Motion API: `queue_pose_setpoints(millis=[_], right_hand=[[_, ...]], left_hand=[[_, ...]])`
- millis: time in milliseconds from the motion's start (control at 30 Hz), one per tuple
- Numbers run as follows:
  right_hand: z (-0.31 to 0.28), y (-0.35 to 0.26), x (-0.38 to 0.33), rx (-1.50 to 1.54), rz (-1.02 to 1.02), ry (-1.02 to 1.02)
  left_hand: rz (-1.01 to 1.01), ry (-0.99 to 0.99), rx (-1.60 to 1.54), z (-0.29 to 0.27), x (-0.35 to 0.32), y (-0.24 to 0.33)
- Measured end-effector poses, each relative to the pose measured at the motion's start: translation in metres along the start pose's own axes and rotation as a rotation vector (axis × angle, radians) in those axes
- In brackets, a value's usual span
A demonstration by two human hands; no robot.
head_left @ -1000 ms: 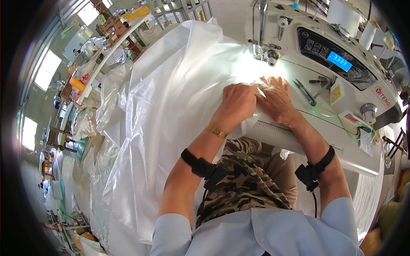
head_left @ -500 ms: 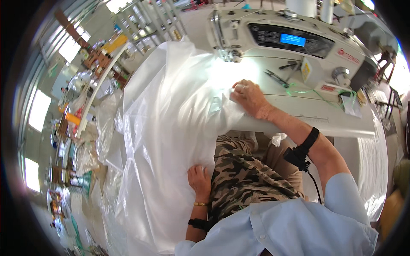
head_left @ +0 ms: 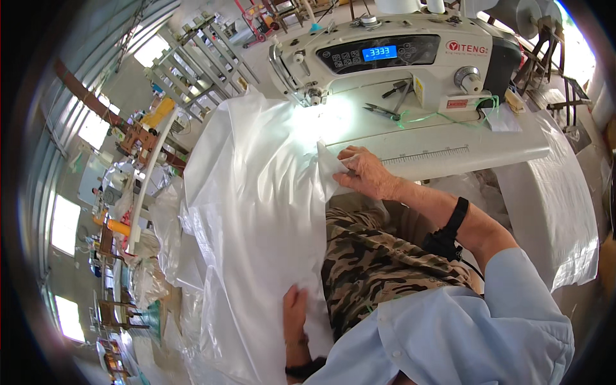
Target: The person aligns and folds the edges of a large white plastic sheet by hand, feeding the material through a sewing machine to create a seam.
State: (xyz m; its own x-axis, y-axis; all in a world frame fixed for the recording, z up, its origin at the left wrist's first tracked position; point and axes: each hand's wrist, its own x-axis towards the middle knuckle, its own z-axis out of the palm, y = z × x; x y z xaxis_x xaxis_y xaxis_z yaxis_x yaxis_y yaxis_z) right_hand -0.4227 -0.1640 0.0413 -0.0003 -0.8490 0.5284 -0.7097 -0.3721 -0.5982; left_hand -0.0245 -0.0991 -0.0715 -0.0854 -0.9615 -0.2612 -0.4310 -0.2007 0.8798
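A large glossy white plastic sheet (head_left: pixel 250 212) hangs in folds from the sewing machine's bed down past my left side. My right hand (head_left: pixel 366 172) is closed on its edge near the front of the bed, pulling up a pointed fold. Above and left of that hand, the lit needle area of the white sewing machine (head_left: pixel 378 83) is washed out by glare, so the needle and stitching are hidden. My left hand (head_left: pixel 295 311) rests low against the sheet beside my camouflage-covered lap; its fingers are smeared by motion.
Dark thread snips (head_left: pixel 382 111) and a green thread (head_left: pixel 443 115) lie on the machine bed. More white sheeting (head_left: pixel 545 199) drapes off its right end. Metal frames (head_left: pixel 205 64) stand at the far left, with a cluttered work area and clear plastic (head_left: pixel 151 276) along the left.
My right hand has drawn the sheet's edge away from the needle area, toward me. My left hand has slid nearer my body. The whole view has turned, shifting the machine leftward.
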Motion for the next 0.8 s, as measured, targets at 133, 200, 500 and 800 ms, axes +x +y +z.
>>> queue_pose_setpoints(millis=[133, 200, 500, 800], right_hand=[[0.0, -0.008, -0.003, -0.081, -0.082, 0.134], [0.001, -0.01, -0.006, -0.024, -0.072, 0.147], [-0.001, -0.092, -0.061, 0.915, 0.519, 0.18], [0.072, -0.126, -0.087, 1.103, 0.369, -0.144]], left_hand=[[0.217, 0.066, -0.885, -0.045, -0.081, 0.093], [0.206, 0.078, -1.038, -0.04, -0.09, 0.138], [0.137, 0.043, -1.104, -0.049, -0.084, 0.154], [0.172, 0.157, -0.854, -0.047, -0.093, 0.14]])
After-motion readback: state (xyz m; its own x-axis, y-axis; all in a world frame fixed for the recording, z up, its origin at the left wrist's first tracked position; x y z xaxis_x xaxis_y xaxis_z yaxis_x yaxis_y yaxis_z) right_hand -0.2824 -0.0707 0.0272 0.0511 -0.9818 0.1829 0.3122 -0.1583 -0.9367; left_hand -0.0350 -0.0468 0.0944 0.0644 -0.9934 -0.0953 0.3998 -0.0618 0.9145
